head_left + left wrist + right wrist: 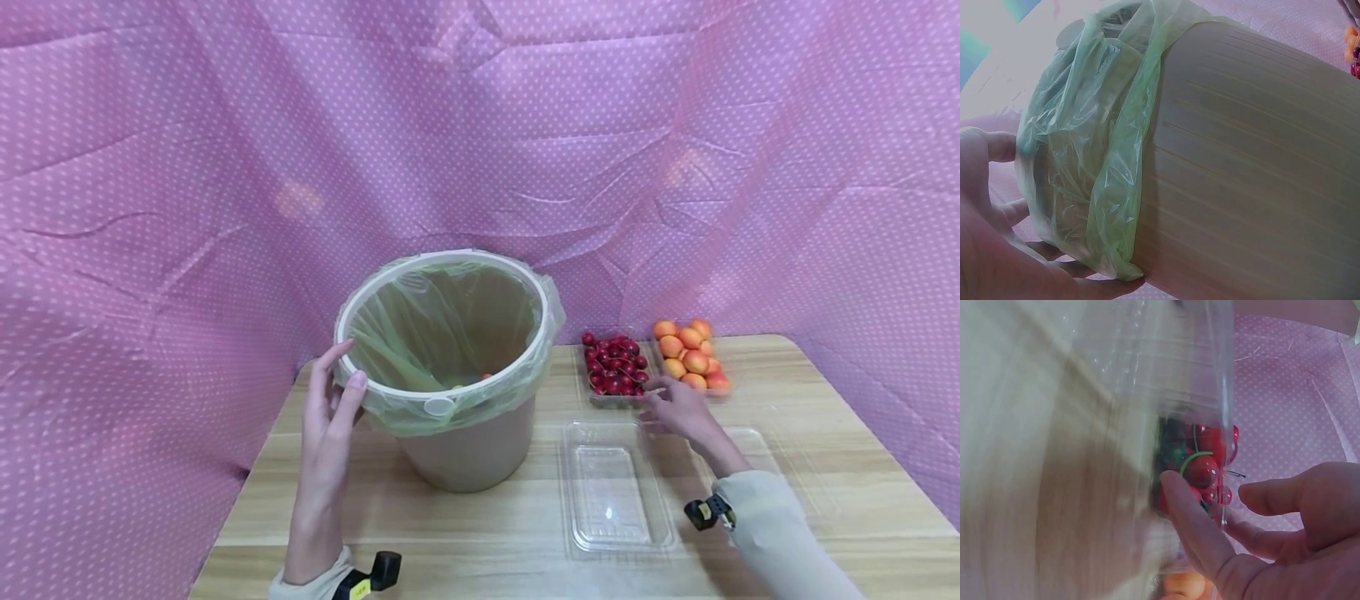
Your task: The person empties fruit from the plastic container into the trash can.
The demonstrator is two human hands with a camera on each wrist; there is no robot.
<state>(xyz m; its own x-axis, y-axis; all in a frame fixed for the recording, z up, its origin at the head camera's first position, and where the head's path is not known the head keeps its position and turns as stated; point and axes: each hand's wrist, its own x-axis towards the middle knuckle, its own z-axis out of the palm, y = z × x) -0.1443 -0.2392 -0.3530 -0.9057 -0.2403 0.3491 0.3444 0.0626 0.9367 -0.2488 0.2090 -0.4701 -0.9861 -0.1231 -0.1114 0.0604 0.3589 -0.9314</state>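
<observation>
A beige bin (468, 458) stands on the wooden table, lined with a pale green plastic bag (487, 425) folded over its white rim. My left hand (322, 442) touches the rim's left side with spread fingers; in the left wrist view, fingertips rest against the bag (1116, 150). Over to the right, my right hand (678, 412) is at the near right corner of a see-through box of dark red cherries (615, 362). Its thumb and fingers are apart beside the cherries (1200, 472) in the right wrist view. Whether they touch the box is unclear.
Orange apricots (693, 358) fill another box right of the cherries. A see-through plastic tray (611, 492) lies nearer, with a second one (753, 446) partly behind the right forearm. Bits of red and yellow-green show inside the bin. Pink dotted cloth (480, 150) hangs around the table.
</observation>
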